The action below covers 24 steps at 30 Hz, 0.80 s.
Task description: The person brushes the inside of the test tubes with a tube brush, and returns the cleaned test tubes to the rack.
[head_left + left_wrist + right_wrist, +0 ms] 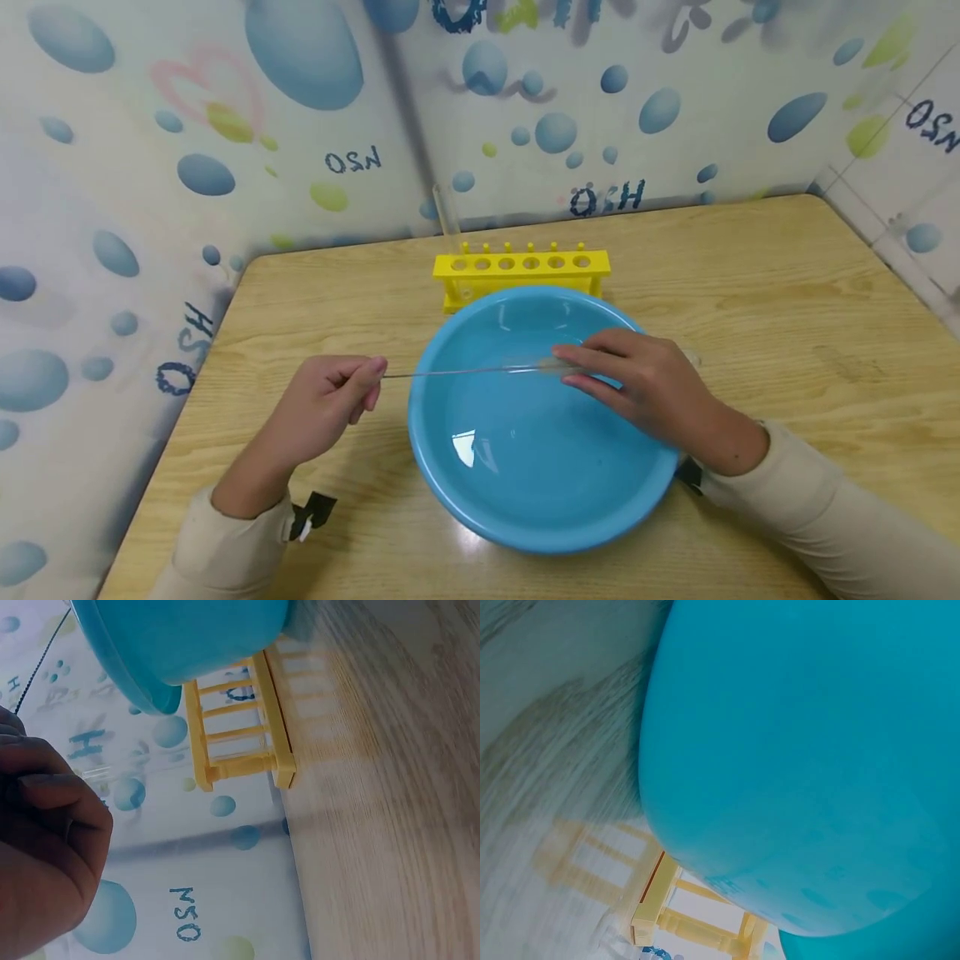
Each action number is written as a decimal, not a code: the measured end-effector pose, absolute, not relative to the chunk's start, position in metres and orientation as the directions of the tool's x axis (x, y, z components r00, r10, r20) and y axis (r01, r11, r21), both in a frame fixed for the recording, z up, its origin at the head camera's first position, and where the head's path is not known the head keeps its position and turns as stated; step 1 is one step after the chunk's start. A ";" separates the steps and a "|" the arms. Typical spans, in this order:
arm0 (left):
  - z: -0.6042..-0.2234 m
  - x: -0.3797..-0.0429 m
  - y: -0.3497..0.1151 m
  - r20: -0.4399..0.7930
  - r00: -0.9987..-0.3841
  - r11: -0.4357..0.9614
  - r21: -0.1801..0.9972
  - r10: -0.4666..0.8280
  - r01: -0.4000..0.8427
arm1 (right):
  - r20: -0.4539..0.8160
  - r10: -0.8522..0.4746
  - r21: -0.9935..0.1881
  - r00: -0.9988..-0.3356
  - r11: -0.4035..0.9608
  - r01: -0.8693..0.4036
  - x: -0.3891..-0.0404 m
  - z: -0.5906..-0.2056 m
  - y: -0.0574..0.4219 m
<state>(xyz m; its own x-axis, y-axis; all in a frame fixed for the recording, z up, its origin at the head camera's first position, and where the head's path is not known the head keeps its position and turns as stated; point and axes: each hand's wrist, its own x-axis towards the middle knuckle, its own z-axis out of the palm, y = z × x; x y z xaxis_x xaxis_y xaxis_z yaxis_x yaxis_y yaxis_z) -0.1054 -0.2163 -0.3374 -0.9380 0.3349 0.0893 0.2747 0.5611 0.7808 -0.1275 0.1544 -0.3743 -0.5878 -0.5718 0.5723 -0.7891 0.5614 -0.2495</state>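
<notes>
My left hand [326, 408] grips the end of a thin twisted wire, the handle of a test tube brush [450, 372]. The wire runs level to the right, into the mouth of a clear glass test tube [521, 367]. My right hand [645, 379] pinches the tube between thumb and fingers; the hand hides part of it. Both are above a blue basin [543, 542], which shows bright reflections inside. In the left wrist view the curled left hand [52, 832] is at the edge, with the twisted wire [41, 664] above it. The right wrist view shows no hand, only the basin's side [780, 765].
Behind the basin stands a yellow test tube rack [521, 265] with a row of holes and pegs. Another clear test tube [447, 218] leans in its left end. The wooden table [750, 275] meets a patterned wall [510, 150] at the back.
</notes>
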 end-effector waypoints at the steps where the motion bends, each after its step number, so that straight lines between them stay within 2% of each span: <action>1: -0.337 -0.106 -0.218 0.093 -0.937 0.557 0.783 0.336 0.277 | 0.576 -0.572 -0.250 -0.584 0.558 -0.791 -0.128 -0.375 0.154; 17: -0.332 -0.110 -0.233 0.142 -0.947 0.535 0.797 0.288 0.282 | 0.593 -0.555 -0.250 -0.583 0.562 -0.789 -0.128 -0.371 0.154; 21: -0.337 -0.110 -0.229 0.276 -0.930 0.568 0.736 0.244 0.368 | 0.595 -0.537 -0.266 -0.599 0.571 -0.776 -0.129 -0.370 0.154; 24: -0.343 -0.110 -0.225 0.445 -0.858 0.588 0.633 0.257 0.504 | 0.586 -0.523 -0.285 -0.619 0.582 -0.762 -0.129 -0.371 0.154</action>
<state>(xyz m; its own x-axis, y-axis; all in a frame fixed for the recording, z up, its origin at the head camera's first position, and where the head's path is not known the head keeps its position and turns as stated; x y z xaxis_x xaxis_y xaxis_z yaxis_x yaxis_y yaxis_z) -0.1105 -0.2249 -0.3428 -0.8579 0.2570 0.4449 0.5042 0.5877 0.6328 -0.1292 0.1543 -0.3713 -0.6186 -0.5231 0.5863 -0.7618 0.5819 -0.2846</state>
